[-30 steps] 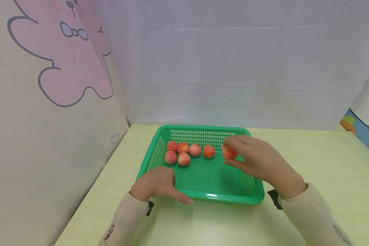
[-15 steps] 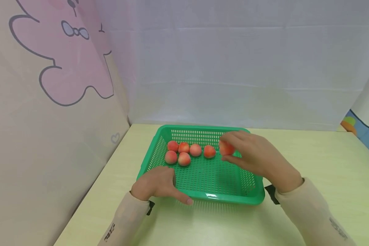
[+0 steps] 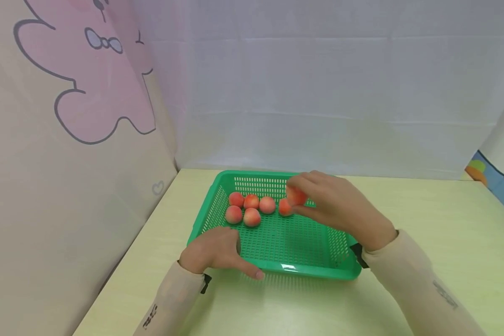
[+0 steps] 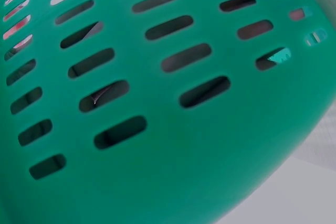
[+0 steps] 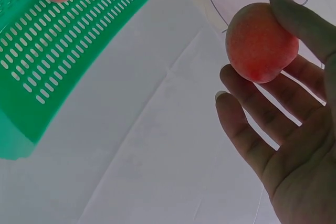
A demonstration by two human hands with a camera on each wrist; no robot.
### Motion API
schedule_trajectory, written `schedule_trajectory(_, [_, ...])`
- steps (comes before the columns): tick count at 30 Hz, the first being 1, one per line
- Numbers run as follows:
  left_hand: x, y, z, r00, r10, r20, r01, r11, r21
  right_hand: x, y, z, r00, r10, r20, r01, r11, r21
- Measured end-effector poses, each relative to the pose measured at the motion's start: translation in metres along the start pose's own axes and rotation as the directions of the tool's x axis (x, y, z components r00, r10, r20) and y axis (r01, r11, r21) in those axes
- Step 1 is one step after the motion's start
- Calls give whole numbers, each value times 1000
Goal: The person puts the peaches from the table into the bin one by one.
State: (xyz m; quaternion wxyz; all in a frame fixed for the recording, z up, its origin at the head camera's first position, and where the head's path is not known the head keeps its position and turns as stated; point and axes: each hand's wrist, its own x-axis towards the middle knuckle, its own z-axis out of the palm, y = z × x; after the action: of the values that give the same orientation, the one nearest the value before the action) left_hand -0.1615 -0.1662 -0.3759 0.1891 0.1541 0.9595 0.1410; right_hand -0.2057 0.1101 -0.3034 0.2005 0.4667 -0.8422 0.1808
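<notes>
In the head view, a peach (image 3: 296,195) is pinched between the thumb and fingertips of my right hand (image 3: 333,200), raised over the back right of a green plastic basket (image 3: 291,267). The right wrist view shows this peach (image 5: 260,43) between thumb and fingers, with the little finger apart from it. My left hand (image 3: 212,251) grips the basket's near left rim, thumb stretched along the front and fingers hidden behind the hand. Inside, several peaches (image 3: 252,217) sit at the back left; one peach (image 3: 285,207) is partly covered by the right hand.
The basket's slotted wall (image 4: 157,145) fills most of the left wrist view. A pale yellow table (image 3: 428,224) bears the basket. White sheeting (image 3: 319,93) hangs behind, and a sheet with a pink cartoon animal (image 3: 96,93) hangs at left.
My right hand has moved left and slightly up with the peach, coming over the rightmost peach in the basket. The left hand and the basket have stayed in place.
</notes>
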Motion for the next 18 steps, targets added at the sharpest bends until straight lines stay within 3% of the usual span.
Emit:
schedule_trajectory(10, [0, 0, 1, 1000, 1, -3, -1, 1000, -5, 18, 4, 11, 1000, -22, -6, 22, 998, 56])
schedule_trajectory(18, [1, -1, -1, 999, 49, 18, -48, 998, -50, 31, 8, 21, 998, -70, 3, 69, 991, 112])
